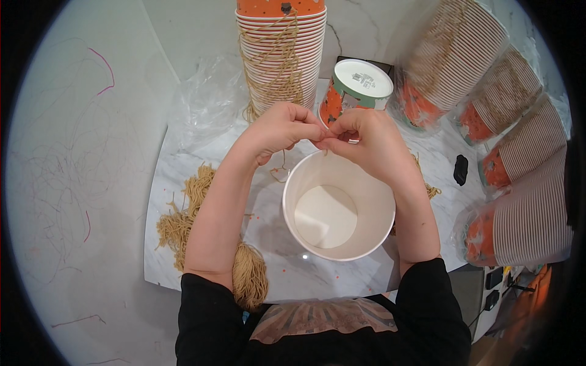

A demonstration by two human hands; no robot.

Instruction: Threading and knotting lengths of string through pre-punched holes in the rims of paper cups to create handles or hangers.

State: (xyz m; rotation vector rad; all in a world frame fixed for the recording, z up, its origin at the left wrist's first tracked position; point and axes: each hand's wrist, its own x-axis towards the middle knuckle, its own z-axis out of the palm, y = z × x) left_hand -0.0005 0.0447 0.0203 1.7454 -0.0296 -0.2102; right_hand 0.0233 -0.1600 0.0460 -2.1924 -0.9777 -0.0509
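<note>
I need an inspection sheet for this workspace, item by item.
Surface: marble-patterned table, scattered orange specks.
Job's things: open bucket, white inside; tan string bundles at left.
Clutter: crumpled clear plastic at far left; small black object at right.
Left hand: fingertips pinched by the bucket's far rim, apparently on a tan strand.
Right hand: likewise, meeting the left.
Cables: thin dark line lower right, possibly one.
Surroundings: string-draped bucket stack, upturned bucket, bagged stacks at right.

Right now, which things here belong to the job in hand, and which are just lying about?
Seemingly in the job:
left hand and right hand, both pinching
open tub
yarn

Seemingly just lying about:
plastic bag
black object
wrapped stacks, untouched
</note>
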